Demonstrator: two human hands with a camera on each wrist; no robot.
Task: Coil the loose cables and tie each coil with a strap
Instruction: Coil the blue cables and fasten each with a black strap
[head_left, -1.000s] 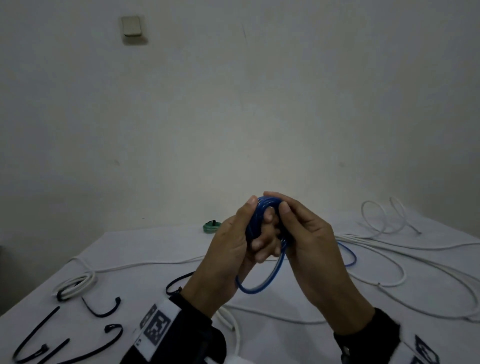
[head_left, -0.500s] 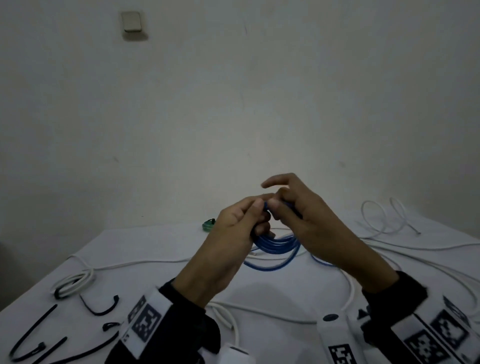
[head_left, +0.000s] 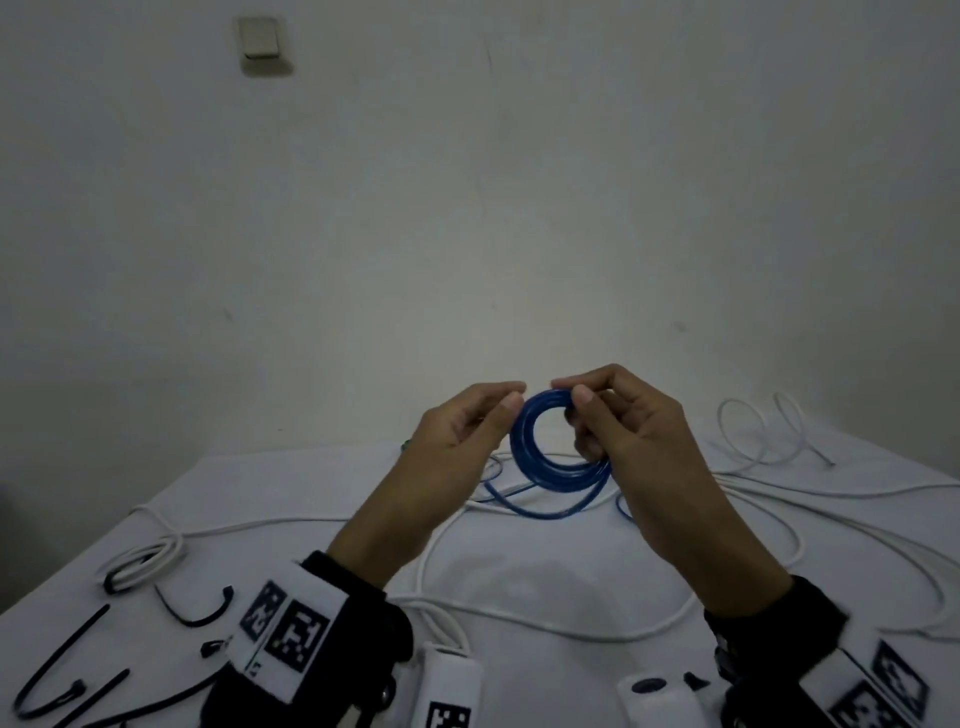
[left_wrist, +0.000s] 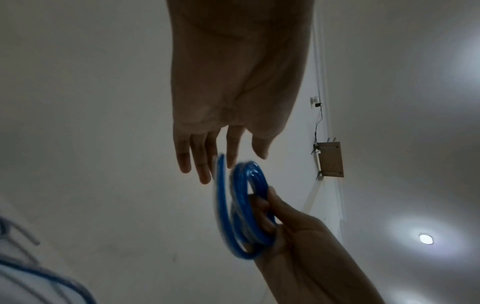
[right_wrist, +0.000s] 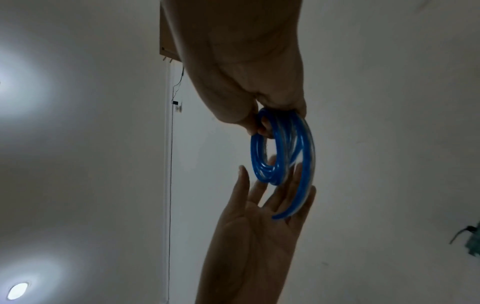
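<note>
Right hand (head_left: 631, 431) holds the blue coil (head_left: 550, 447) up above the surface (head_left: 519, 582), its fingers and thumb curled round the upper right part of the loops. In the right wrist view the coil (right_wrist: 281, 148) hangs from that grip as several stacked turns. Left hand (head_left: 457, 441) is at the coil's left edge with fingers straight and relaxed; the wrist views show its open palm (right_wrist: 259, 222) facing the loops, the fingertips (left_wrist: 205, 174) just beside them, gripping nothing. A loose tail of the blue cable (head_left: 519, 501) drops from the coil onto the surface below. White cables (head_left: 753, 499) sprawl across the surface, mostly to the right, with a small white bundle (head_left: 143, 564) at the left. Black straps (head_left: 197, 616) lie near the left front corner, well apart from the coil.
</note>
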